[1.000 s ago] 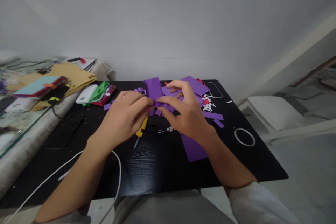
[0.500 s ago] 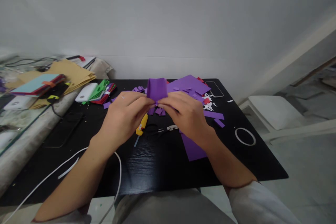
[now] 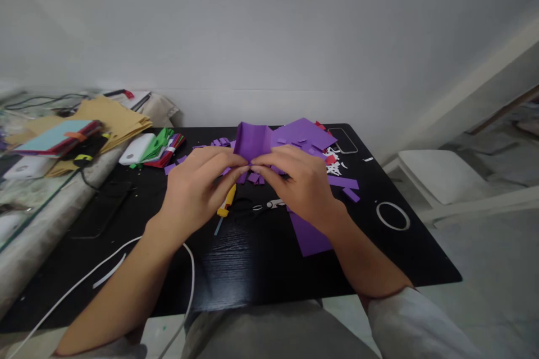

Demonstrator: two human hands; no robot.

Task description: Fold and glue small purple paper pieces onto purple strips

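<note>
A folded piece of purple paper point(image 3: 253, 141) with raised side edges is held up over the middle of the black table. My left hand point(image 3: 202, 185) pinches its near edge between thumb and fingers. From the other side, my right hand point(image 3: 297, 185) pinches the same edge, the fingertips of both hands nearly meeting. Under the hands lie a yellow-handled tool point(image 3: 228, 201) with a pale blue stick at its end and a pair of scissors point(image 3: 263, 206), partly hidden. Small purple paper pieces point(image 3: 254, 178) lie scattered just behind them.
Purple sheets point(image 3: 309, 234), white paper scraps point(image 3: 334, 167) and a roll of tape point(image 3: 393, 216) lie to the right. At left are green and red bundles point(image 3: 162, 148), brown envelopes point(image 3: 113, 118) and a white cable point(image 3: 192, 269). A white stool point(image 3: 442, 174) stands beyond the table.
The purple paper has tilted slightly, with its right side spread wider. Both hands keep their pinch on the near edge, and the left thumb has shifted a little.
</note>
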